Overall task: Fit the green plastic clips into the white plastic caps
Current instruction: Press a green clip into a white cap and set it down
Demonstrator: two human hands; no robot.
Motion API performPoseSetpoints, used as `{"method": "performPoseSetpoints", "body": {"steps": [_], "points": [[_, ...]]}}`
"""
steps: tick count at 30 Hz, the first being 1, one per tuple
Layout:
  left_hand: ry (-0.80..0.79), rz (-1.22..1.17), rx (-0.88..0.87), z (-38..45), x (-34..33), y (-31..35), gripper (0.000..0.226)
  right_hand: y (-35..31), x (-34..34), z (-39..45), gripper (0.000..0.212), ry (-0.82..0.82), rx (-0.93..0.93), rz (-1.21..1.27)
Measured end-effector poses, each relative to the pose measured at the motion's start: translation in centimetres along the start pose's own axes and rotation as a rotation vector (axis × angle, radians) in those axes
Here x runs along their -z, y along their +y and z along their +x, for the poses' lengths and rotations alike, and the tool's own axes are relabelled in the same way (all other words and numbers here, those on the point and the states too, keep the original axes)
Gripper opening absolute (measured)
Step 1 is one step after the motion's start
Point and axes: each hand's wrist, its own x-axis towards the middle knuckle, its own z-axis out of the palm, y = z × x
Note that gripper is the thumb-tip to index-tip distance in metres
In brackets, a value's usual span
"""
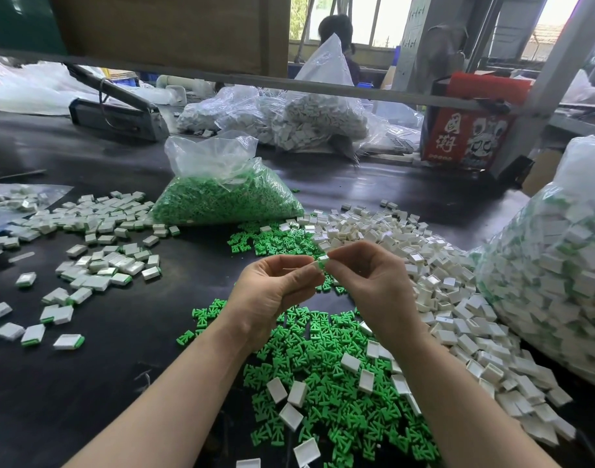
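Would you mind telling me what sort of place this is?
Probably a small factory assembly bench: loose green clips and white caps heaped on a dark table, beside bulk bags of parts.

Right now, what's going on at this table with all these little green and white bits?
A person is putting small parts together by hand. The left hand and the right hand meet above the table and pinch one white cap with a green clip showing at its edge. Loose green clips lie heaped under the wrists, empty white caps are piled to the right, and finished pieces lie scattered to the left. A bag of green clips sits behind.
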Motion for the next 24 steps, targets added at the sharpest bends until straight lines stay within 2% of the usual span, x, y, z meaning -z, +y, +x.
{"method": "performPoseSetpoints", "body": {"steps": [3, 9, 13, 18, 21, 24], "points": [[0.015, 0.039, -0.026, -0.03, 0.01, -0.07, 0.029, 0.1, -0.16, -0.05, 0.007, 0.0, 0.04, -0.084], [0.026, 0.121, -0.089, -0.1, 0.14, -0.06, 0.03, 0.25, -0.04, 0.02, 0.006, -0.013, 0.023, -0.038], [-0.018, 0.292, -0.071, -0.16, 0.14, -0.15, 0.04, 0.39, -0.16, -0.04, 0.008, -0.042, 0.01, -0.04], [-0.062, 0.447, -0.079, -0.2, 0.44, 0.11, 0.025, 0.42, 0.04, -0.07, 0.01, -0.074, -0.007, -0.069], [-0.069, 0.458, -0.111, -0.11, 0.6, 0.21, 0.008, 0.42, 0.11, -0.07, 0.009, -0.142, -0.031, -0.245], [-0.047, 0.513, -0.164, 0.08, 0.57, -0.13, 0.01, 0.68, -0.08, -0.22, 0.017, -0.244, -0.028, -0.477]]}}
